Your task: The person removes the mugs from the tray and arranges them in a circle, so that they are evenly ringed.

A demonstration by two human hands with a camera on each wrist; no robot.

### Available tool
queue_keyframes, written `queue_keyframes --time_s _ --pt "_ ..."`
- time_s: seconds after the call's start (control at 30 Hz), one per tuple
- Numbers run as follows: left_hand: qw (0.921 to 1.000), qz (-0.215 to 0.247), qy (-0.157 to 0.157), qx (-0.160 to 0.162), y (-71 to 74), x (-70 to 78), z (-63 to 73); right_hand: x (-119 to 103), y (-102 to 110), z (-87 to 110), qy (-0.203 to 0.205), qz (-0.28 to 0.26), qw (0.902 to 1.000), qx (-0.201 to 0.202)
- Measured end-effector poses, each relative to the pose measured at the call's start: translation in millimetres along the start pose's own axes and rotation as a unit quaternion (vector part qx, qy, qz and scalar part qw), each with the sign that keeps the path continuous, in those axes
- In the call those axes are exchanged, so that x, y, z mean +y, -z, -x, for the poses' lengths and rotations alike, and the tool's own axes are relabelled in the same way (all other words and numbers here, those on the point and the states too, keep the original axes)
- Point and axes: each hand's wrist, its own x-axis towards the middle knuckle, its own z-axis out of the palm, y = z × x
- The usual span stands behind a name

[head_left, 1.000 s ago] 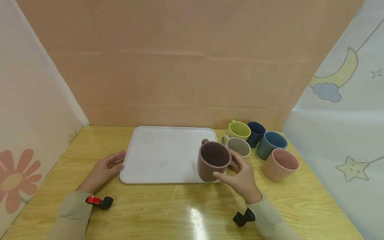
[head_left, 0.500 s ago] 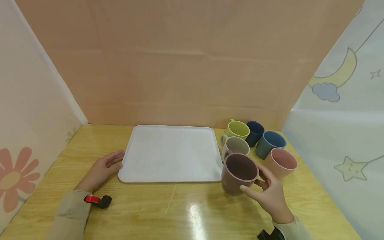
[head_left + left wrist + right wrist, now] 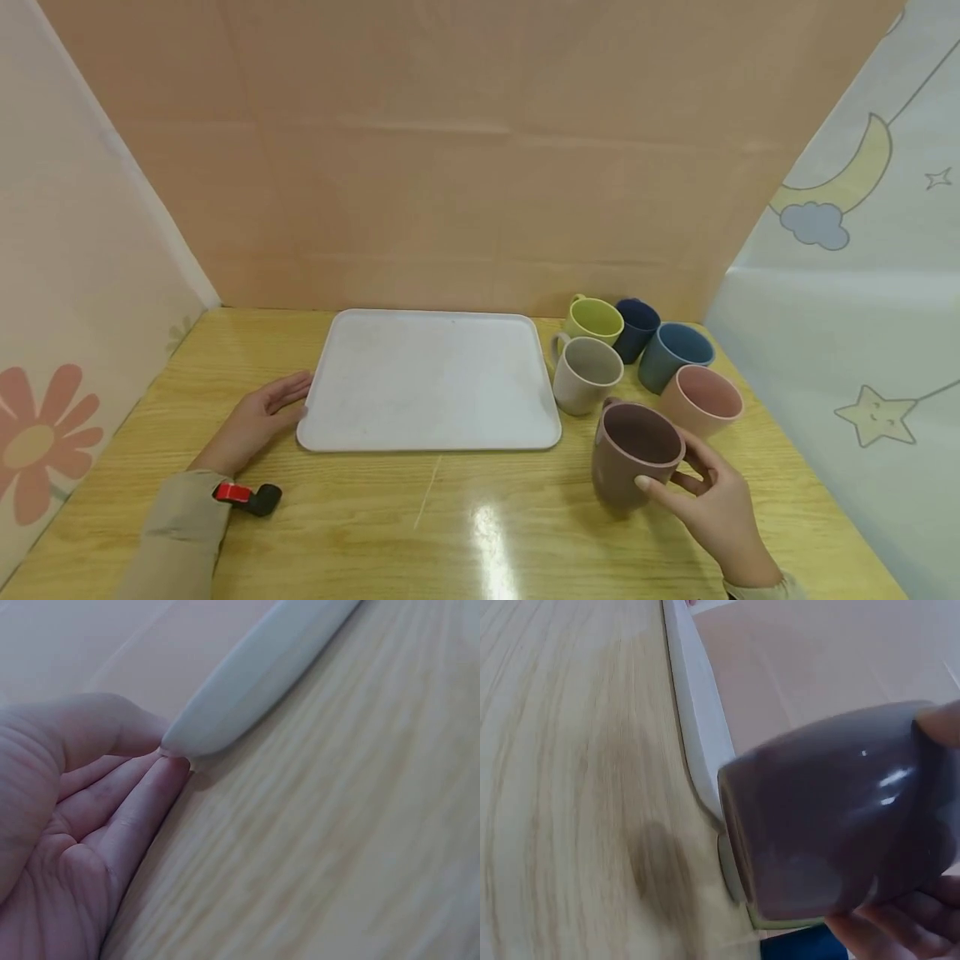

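Observation:
My right hand [image 3: 723,512] grips a mauve-brown mug [image 3: 622,471] at the right front of the table. Its thumb lies on the near side and the fingers go round the far side, partly hidden. In the right wrist view, the mug [image 3: 832,817] hangs over the wood, apart from its shadow. At the left edge of the white tray [image 3: 427,379] lies my left hand [image 3: 251,425], fingers fairly straight. The left wrist view has the thumb and fingertips touching the corner of the tray [image 3: 240,682]. Nothing stands on the tray.
Right of the tray, mugs stand close together: off-white [image 3: 581,387], yellow-green [image 3: 596,319], navy [image 3: 637,332], blue [image 3: 666,367] and pink [image 3: 697,404]. The pink one is near the right hand. An orange-tan backdrop [image 3: 450,192] rises behind, with printed side panels.
My right hand has carried the mauve-brown mug from over the tray's right front corner rightward and toward me, off the tray. The left hand stays at the tray's edge.

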Motion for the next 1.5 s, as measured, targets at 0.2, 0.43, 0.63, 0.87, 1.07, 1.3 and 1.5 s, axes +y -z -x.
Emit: queue_keyframes --time_s 0.2,0.43,0.63,0.87,1.07,1.3,1.5 --pt "1.0000 0.005 -0.003 0.000 -0.2 2.1 -0.5 7 1 -9.4 -0.102 -0.050 0.9933 0.016" --pt "1.0000 -0.002 0.002 -0.002 -0.3 0.3 0.7 18 -5 -15.2 -0.173 -0.080 0.9808 0.040" --pt "1.0000 -0.001 -0.005 -0.001 -0.4 0.8 1.2 22 -11 -15.9 -0.166 -0.101 0.9778 0.077" --pt "1.0000 0.005 -0.007 -0.003 -0.7 5.3 2.6 23 -19 -16.2 -0.140 -0.069 0.9834 0.093" --pt "0.9999 0.002 -0.010 -0.002 -1.6 3.6 2.4 27 -27 -18.4 -0.132 -0.019 0.9854 0.105" --pt "1.0000 0.004 -0.006 -0.005 -0.7 3.4 1.6 30 -28 -21.7 -0.130 -0.009 0.9846 0.116" --pt "1.0000 0.006 -0.003 -0.005 -0.5 2.5 1.8 32 -29 -25.7 -0.135 -0.034 0.9820 0.127"
